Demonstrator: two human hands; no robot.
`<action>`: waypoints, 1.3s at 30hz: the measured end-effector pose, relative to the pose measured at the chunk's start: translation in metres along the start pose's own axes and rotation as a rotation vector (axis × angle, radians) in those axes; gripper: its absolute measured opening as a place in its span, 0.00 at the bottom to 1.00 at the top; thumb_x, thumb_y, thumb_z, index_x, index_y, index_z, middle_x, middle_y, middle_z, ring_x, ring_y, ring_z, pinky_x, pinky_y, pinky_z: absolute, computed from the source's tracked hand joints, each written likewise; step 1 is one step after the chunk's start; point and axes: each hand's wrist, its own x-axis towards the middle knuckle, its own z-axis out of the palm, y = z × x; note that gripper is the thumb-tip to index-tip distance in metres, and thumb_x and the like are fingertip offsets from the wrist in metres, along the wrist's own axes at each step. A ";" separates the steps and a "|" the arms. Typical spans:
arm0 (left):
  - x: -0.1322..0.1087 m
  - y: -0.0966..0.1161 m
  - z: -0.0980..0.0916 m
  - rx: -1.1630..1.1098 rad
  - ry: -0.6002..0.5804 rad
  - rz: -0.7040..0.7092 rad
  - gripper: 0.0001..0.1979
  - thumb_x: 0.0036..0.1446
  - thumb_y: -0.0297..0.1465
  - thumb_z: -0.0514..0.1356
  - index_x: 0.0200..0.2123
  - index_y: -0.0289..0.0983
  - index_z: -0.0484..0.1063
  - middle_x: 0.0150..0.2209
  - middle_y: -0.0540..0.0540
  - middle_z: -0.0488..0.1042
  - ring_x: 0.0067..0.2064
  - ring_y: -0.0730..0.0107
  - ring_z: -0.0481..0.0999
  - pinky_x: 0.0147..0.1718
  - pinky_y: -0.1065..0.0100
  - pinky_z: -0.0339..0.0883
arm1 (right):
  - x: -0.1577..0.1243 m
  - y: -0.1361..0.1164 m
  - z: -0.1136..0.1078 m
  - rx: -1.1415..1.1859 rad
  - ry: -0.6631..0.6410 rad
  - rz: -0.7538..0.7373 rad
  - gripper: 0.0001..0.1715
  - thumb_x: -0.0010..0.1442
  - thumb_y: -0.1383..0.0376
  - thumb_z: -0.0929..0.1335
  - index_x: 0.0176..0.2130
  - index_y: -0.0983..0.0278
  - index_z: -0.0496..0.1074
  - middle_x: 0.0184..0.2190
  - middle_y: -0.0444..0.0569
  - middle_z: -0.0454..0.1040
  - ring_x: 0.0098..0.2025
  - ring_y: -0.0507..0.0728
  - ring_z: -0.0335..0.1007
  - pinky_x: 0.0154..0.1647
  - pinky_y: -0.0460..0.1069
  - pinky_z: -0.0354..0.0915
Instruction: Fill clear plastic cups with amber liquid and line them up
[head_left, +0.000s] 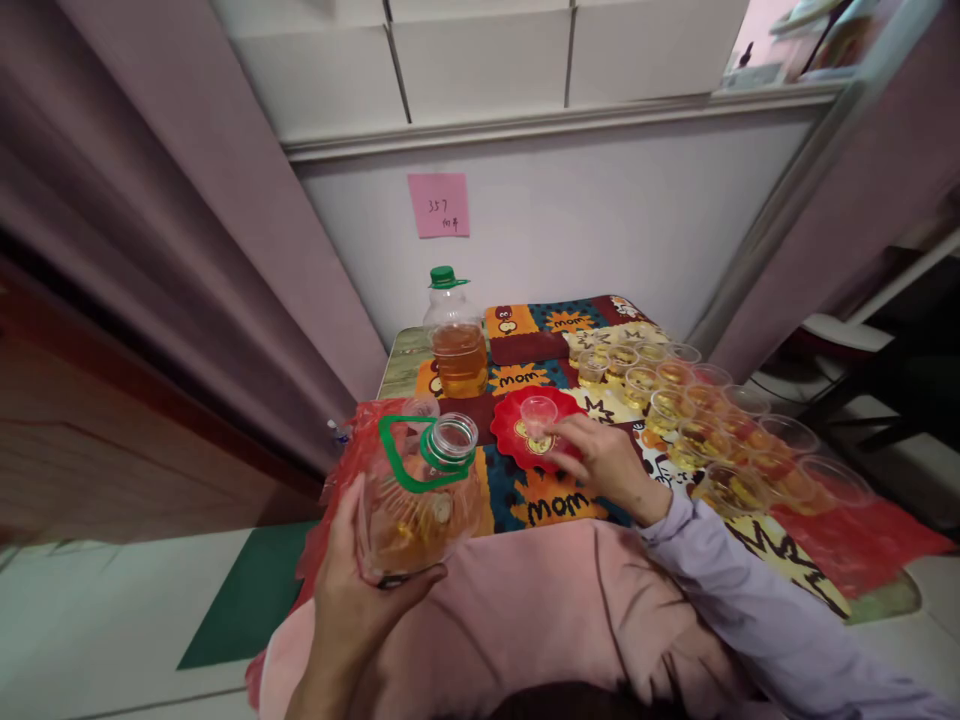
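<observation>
My left hand (367,590) is wrapped round the lower part of a large clear jug (427,510) with a green handle and an uncapped mouth. Some amber liquid lies inside the jug, which tilts slightly. My right hand (604,460) has its fingers at a small clear plastic cup (538,415) on a red scalloped plate (510,445). The cup looks upright, and its contents are too faint to make out. Behind the plate, to the left, stands a second bottle (459,350) with a green cap, part filled with amber liquid.
Several clear cups (664,410) of pale yellow liquid cover the right side of the patterned tablecloth (517,378). Red plastic (862,545) lies at the right edge and more at the left. Behind the table is a wall with a pink note (439,206).
</observation>
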 end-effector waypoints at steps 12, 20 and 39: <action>0.014 0.030 0.009 -0.008 -0.070 -0.012 0.67 0.38 0.59 0.83 0.77 0.41 0.63 0.74 0.29 0.74 0.74 0.30 0.75 0.74 0.34 0.67 | -0.025 0.008 0.041 -0.194 -0.159 -0.320 0.13 0.78 0.72 0.69 0.45 0.63 0.85 0.39 0.54 0.85 0.42 0.60 0.75 0.46 0.56 0.60; 0.023 0.030 0.013 0.026 -0.092 0.037 0.67 0.40 0.57 0.83 0.78 0.41 0.63 0.74 0.28 0.75 0.74 0.29 0.76 0.74 0.34 0.67 | -0.027 0.004 0.006 0.150 -0.084 -0.228 0.07 0.74 0.63 0.75 0.49 0.61 0.87 0.47 0.58 0.88 0.46 0.63 0.83 0.48 0.56 0.71; 0.028 0.034 0.018 -0.211 -0.082 -0.025 0.63 0.36 0.55 0.86 0.74 0.42 0.73 0.76 0.32 0.73 0.77 0.35 0.71 0.78 0.38 0.59 | 0.049 -0.119 0.019 1.773 0.141 0.267 0.37 0.47 0.47 0.88 0.51 0.57 0.83 0.51 0.54 0.90 0.57 0.71 0.87 0.65 0.66 0.78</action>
